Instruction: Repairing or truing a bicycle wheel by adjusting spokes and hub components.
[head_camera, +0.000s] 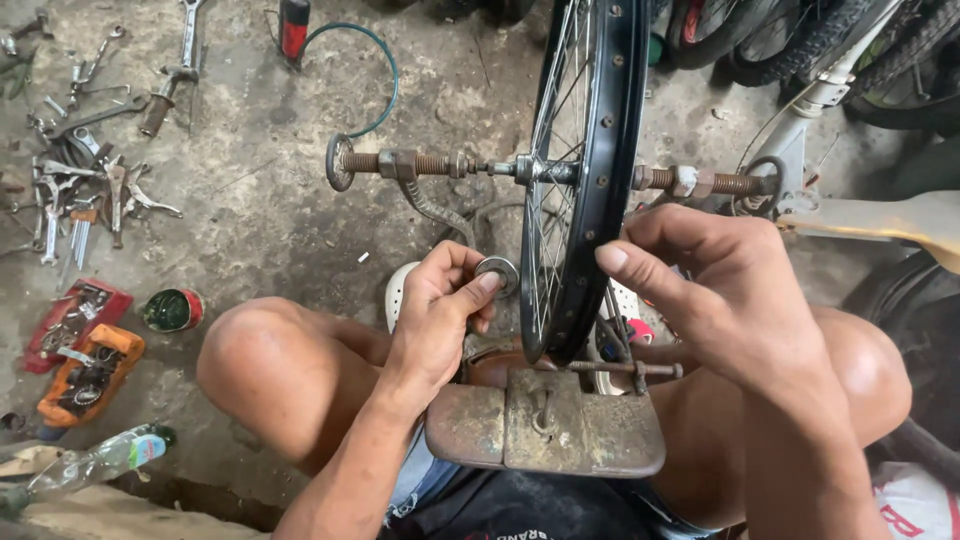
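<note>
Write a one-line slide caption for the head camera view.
Left hand pinches a small metal ring beside a black spoked bicycle rim in a truing stand; right hand touches the rim.
</note>
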